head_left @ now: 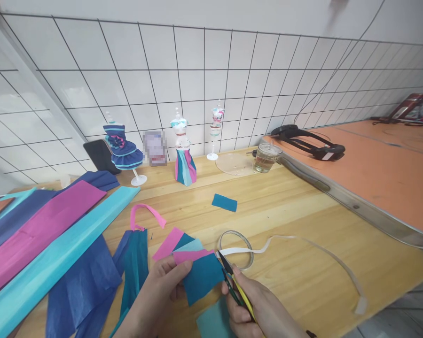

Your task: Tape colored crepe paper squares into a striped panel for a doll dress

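Note:
My left hand (164, 284) pinches a dark teal piece of crepe paper (203, 278) with a pink strip (193, 255) along its top edge. My right hand (255, 300) grips scissors (246, 296) with yellow and dark green handles. Their dark blades are parted at the right edge of the teal piece, near the pink strip's end. Behind the left fingers lie pink, teal and light blue pieces (168, 241). A pale teal piece (214, 320) lies under the right hand. Beyond the blades rests a roll of tape (247, 240) with a long white tail.
Long folded crepe strips (56, 225) cover the left side. At the back stand small dress forms: a blue dress (125, 148), a striped skirt (185, 166) and a third form (216, 126). A glass (267, 158) stands right of them. A teal rectangle (224, 202) lies mid-table.

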A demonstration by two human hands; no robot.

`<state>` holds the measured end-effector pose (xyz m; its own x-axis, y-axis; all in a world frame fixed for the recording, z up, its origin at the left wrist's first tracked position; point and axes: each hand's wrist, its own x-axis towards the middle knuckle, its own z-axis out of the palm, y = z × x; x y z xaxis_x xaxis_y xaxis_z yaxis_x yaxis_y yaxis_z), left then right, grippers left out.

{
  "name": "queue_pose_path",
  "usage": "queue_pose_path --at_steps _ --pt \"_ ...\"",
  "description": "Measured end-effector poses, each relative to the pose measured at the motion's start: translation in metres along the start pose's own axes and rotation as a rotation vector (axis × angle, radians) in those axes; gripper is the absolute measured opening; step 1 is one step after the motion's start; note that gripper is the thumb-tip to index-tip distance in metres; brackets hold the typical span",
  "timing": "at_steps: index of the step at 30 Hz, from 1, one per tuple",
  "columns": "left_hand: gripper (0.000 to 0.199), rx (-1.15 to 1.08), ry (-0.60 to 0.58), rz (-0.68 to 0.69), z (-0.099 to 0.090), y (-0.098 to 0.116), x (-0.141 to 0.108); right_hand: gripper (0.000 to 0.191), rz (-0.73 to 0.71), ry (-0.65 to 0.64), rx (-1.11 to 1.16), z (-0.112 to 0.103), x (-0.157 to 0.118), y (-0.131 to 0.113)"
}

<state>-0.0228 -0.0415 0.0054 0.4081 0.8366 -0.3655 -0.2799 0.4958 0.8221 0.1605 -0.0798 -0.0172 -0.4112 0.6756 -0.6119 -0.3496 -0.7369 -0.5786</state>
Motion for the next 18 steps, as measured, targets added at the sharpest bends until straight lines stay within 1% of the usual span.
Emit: queue_pose_path --at_steps 5,10,14,18 --pt "0.036 -0.004 0.039 -0.009 0.0036 0.0004 0.0006 0.053 0.012 0.040 -0.016 0.0052 0.0011 -0.0033" --pt "0.033 0.014 0.112 -0.030 0.0052 0.0021 0.0007 0.048 0.016 0.046 -0.038 0.0046 0.0014 -0.0035" --pt "0.030 0.011 0.107 -0.045 0.0029 0.0003 0.0031 0.043 0.047 0.051 -0.034 0.0048 0.0016 -0.0054" --pt "0.030 0.011 0.105 -0.058 0.0019 -0.0005 0.0042 0.044 0.052 0.048 -0.046 0.0049 0.0034 -0.0057"
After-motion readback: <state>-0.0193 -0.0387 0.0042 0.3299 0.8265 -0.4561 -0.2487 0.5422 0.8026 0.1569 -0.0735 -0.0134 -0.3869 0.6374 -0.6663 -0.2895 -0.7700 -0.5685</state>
